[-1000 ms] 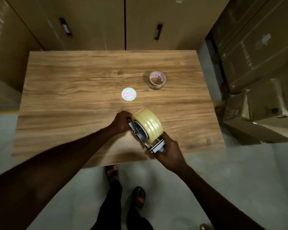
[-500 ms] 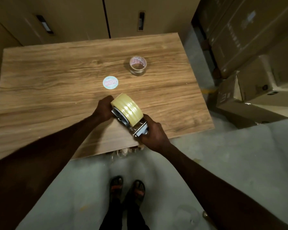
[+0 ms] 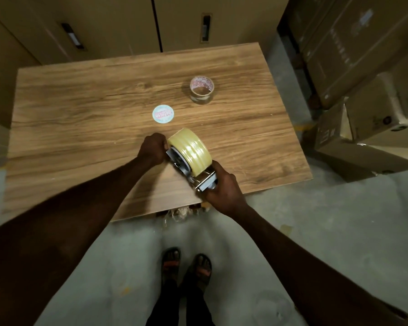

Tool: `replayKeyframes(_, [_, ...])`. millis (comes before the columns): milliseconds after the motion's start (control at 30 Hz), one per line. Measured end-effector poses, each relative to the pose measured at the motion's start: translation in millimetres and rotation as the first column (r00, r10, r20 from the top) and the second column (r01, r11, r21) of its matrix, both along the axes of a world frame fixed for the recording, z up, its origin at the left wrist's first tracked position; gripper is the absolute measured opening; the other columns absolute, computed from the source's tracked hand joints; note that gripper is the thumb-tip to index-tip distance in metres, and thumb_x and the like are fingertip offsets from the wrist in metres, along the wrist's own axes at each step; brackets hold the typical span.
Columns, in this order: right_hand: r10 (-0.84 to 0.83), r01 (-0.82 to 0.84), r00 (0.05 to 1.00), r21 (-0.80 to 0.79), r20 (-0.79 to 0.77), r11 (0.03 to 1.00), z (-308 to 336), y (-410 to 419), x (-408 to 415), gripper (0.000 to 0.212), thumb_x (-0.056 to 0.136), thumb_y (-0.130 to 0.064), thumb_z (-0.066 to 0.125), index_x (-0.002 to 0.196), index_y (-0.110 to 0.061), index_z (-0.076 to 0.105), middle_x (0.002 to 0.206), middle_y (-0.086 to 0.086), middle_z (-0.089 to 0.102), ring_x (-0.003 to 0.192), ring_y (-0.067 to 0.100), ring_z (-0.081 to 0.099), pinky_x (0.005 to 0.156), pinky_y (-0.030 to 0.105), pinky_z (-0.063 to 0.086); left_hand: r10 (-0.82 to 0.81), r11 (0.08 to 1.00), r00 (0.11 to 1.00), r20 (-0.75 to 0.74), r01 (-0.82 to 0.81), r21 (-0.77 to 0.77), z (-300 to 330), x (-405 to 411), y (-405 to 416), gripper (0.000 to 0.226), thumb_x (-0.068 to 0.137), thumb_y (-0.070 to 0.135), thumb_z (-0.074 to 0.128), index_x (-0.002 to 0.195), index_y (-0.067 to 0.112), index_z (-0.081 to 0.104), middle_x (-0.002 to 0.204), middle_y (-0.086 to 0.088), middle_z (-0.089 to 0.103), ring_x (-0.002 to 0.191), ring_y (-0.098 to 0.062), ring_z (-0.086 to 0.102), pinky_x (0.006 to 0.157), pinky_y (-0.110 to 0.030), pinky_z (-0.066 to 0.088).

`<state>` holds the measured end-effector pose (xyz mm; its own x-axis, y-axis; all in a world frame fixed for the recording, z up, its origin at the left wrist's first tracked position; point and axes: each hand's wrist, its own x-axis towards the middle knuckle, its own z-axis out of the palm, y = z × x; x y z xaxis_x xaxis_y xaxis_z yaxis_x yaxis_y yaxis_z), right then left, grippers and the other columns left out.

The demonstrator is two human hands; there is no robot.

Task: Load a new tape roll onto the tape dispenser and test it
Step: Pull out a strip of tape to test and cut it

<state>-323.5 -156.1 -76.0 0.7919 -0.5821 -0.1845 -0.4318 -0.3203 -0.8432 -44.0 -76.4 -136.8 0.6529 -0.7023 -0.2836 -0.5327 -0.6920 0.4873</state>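
Gripping the dispenser (image 3: 199,176) near the table's (image 3: 80,142) 6 o'clock edge, your right hand (image 3: 223,192) wraps its handle; your left hand (image 3: 152,150) pinches the roll's (image 3: 190,150) side. Bare wood lies toward 9 o'clock; a spent core (image 3: 201,90) stands at 12.

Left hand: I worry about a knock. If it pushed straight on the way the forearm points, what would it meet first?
Most likely the new tape roll on the dispenser; the left hand already sits against its side.
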Motion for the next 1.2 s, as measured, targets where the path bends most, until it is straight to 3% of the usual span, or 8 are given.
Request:
replayKeyframes(133, [-0.006, 0.006, 1.000, 0.007, 0.005, 1.000, 1, 6, -2, 0.076, 0.078, -0.022, 0.087, 0.147, -0.026, 0.054, 0.109, -0.005, 0.080, 0.090, 0.012, 0.074, 0.077, 0.020, 0.056, -0.054, 0.997, 0.998, 0.018, 0.054, 0.046, 10, -3, -3, 0.026, 0.072, 0.022, 0.067, 0.093, 0.007, 0.070, 0.108, -0.018, 0.070, 0.105, -0.039, 0.065, 0.081, -0.038, 0.049])
replayKeyframes(200, [-0.007, 0.007, 1.000, -0.005, -0.003, 1.000, 1, 6, -6, 0.077, 0.078, -0.021, 0.087, 0.148, -0.026, 0.054, 0.108, -0.006, 0.079, 0.088, 0.011, 0.074, 0.076, 0.021, 0.057, -0.073, 0.996, 0.997, 0.023, 0.072, 0.048, 17, -8, -5, 0.021, 0.074, 0.014, 0.069, 0.093, 0.005, 0.069, 0.111, -0.022, 0.068, 0.108, -0.041, 0.063, 0.085, -0.040, 0.048])
replayKeyframes(267, [-0.005, 0.005, 1.000, 0.008, 0.009, 1.000, 1, 7, -14, 0.074, 0.080, -0.016, 0.086, 0.146, -0.023, 0.055, 0.102, -0.009, 0.078, 0.081, 0.003, 0.073, 0.070, 0.012, 0.053, -0.012, 1.000, 1.000, 0.004, 0.012, 0.025, 18, -10, -8, 0.011, 0.072, 0.004, 0.069, 0.075, 0.014, 0.063, 0.103, -0.020, 0.070, 0.101, -0.037, 0.065, 0.079, -0.036, 0.047])
replayKeyframes(367, [-0.003, 0.003, 1.000, 0.011, 0.015, 1.000, 1, 9, -28, 0.072, 0.079, -0.014, 0.086, 0.144, -0.023, 0.057, 0.100, -0.008, 0.079, 0.083, 0.002, 0.074, 0.070, 0.012, 0.052, 0.063, 0.998, 0.997, -0.037, -0.063, 0.004, 20, -12, -12, 0.031, 0.069, 0.003, 0.072, 0.059, 0.022, 0.050, 0.088, -0.016, 0.072, 0.089, -0.033, 0.067, 0.073, -0.034, 0.049])
replayKeyframes(567, [-0.015, 0.013, 0.999, 0.049, 0.045, 0.999, 3, 12, -58, 0.068, 0.082, -0.009, 0.083, 0.144, -0.021, 0.059, 0.101, -0.010, 0.080, 0.090, 0.007, 0.076, 0.077, 0.028, 0.059, 0.080, 0.997, 0.991, -0.110, -0.079, 0.013, 21, -9, -12, 0.041, 0.061, 0.039, 0.091, 0.060, 0.019, 0.055, 0.080, -0.011, 0.071, 0.082, -0.029, 0.068, 0.070, -0.032, 0.049])
replayKeyframes(667, [-0.045, 0.043, 0.999, 0.090, 0.025, 0.995, 2, 13, -85, 0.062, 0.082, -0.006, 0.085, 0.139, -0.017, 0.063, 0.098, -0.024, 0.078, 0.090, 0.000, 0.075, 0.076, 0.017, 0.055, 0.100, 0.995, 0.988, -0.118, -0.098, 0.025, 25, -11, -13, 0.042, 0.059, 0.042, 0.092, 0.063, 0.018, 0.057, 0.083, -0.010, 0.070, 0.084, -0.027, 0.066, 0.072, -0.033, 0.051])
replayKeyframes(933, [-0.115, 0.120, 0.992, 0.121, -0.045, 0.985, -13, 28, -162, 0.062, 0.079, 0.000, 0.088, 0.133, -0.017, 0.064, 0.093, -0.005, 0.080, 0.083, 0.014, 0.078, 0.072, 0.044, 0.063, 0.086, 0.996, 0.990, -0.114, -0.085, 0.015, 24, -12, -10, 0.044, 0.059, 0.044, 0.092, 0.065, 0.017, 0.057, 0.076, -0.002, 0.062, 0.084, -0.026, 0.067, 0.074, -0.032, 0.050])
replayKeyframes(1200, [-0.103, 0.106, 0.994, 0.128, -0.026, 0.986, -11, 31, -167, 0.064, 0.083, 0.001, 0.082, 0.138, -0.024, 0.062, 0.089, 0.001, 0.079, 0.078, 0.023, 0.077, 0.069, 0.050, 0.062, 0.092, 0.995, 0.991, -0.100, -0.090, 0.031, 26, -14, -11, 0.043, 0.061, 0.042, 0.091, 0.066, 0.016, 0.057, 0.082, -0.007, 0.066, 0.088, -0.027, 0.067, 0.078, -0.036, 0.054])
